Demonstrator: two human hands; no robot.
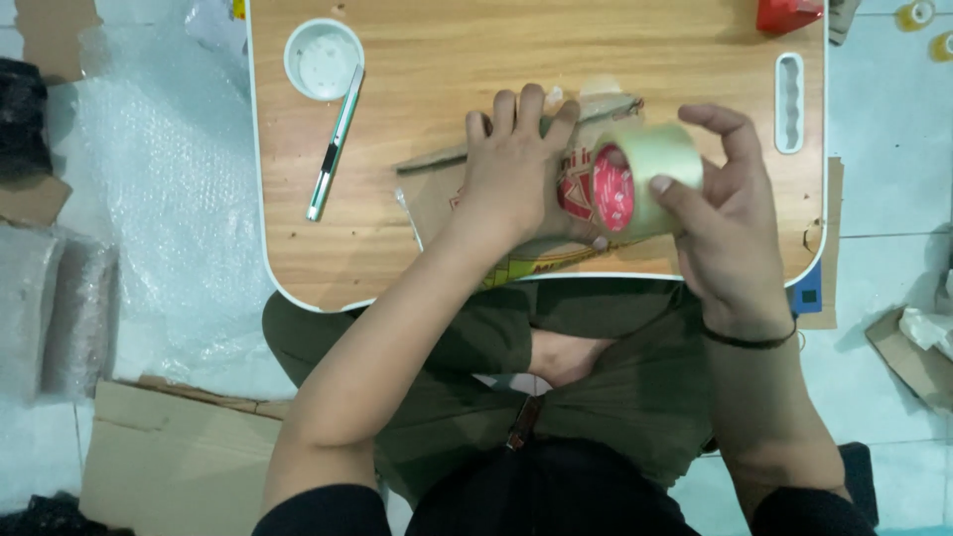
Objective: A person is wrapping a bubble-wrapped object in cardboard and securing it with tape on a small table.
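Left hand [513, 164] flat, right hand [720, 213] gripping

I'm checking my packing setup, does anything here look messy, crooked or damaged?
Nothing looks damaged. The cardboard parcel lies askew on the lap table under the left hand, while the right hand holds the tape roll. Bubble wrap sprawls loosely over the floor.

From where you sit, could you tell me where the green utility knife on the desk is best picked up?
Pinch the utility knife across its slim body near the black middle section, coming from above. It lies flat on the desk, slanted, with bare wood along both long sides; only its top end lies close to the white round dish. Both hands are busy elsewhere.
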